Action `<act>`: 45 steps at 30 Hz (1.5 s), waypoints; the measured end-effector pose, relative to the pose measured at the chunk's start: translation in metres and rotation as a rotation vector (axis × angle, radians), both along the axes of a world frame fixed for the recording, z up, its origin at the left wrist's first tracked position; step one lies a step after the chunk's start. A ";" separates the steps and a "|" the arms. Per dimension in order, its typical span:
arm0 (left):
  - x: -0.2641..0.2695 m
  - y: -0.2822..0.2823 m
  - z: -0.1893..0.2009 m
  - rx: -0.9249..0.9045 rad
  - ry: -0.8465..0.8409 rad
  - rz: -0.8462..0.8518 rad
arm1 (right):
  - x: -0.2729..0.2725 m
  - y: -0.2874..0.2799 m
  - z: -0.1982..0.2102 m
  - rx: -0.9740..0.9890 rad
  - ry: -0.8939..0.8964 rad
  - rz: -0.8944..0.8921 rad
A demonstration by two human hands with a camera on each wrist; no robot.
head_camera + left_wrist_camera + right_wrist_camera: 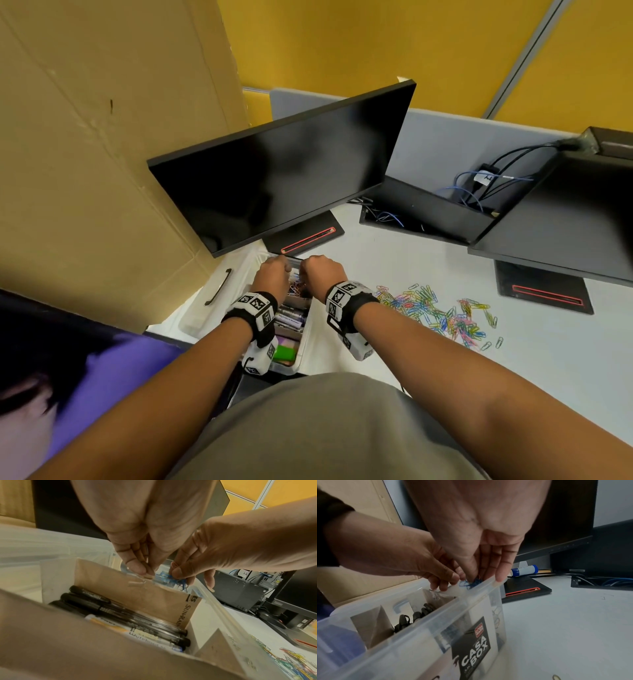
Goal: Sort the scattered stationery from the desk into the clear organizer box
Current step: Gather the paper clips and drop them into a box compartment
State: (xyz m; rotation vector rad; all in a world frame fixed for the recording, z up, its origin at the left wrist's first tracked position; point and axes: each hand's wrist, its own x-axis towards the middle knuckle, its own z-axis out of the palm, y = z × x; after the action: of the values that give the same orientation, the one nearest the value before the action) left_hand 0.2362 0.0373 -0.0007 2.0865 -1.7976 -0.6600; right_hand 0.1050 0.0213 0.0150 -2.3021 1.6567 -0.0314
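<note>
Blue paper clips (471,583) are pinched in the right hand (323,272) grip over the organizer box (436,616); left hand (272,275) pinches too.

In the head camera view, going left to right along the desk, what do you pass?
Box lid with black handle → clear organizer box with left hand and right hand above it → pile of coloured paper clips → second monitor's base.

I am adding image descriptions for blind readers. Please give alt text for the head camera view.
Both hands, left hand and right hand, meet over the far end of the clear organizer box. Colourful paper clips lie scattered on the white desk to the right, before a dark monitor.
</note>
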 end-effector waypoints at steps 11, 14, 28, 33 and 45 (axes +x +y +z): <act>-0.001 0.002 0.000 0.004 -0.015 0.001 | -0.009 -0.006 0.000 0.089 -0.263 -0.122; -0.005 0.001 0.002 0.011 -0.025 0.001 | -0.018 -0.008 0.001 0.092 -0.393 -0.199; -0.082 -0.021 0.012 -0.028 0.003 -0.197 | -0.114 -0.002 -0.013 0.149 -0.381 -0.391; -0.116 -0.024 0.007 -0.002 -0.018 -0.267 | -0.162 0.006 -0.020 0.192 -0.327 -0.482; -0.179 -0.026 -0.026 0.195 -0.103 -0.389 | -0.254 0.011 -0.047 0.267 -0.079 -0.489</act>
State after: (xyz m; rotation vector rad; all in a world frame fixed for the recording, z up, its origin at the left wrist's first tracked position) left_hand 0.0571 0.0113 -0.0268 1.9288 -2.3125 -0.8703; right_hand -0.1487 0.0325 -0.0324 -1.6451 2.0018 -0.0067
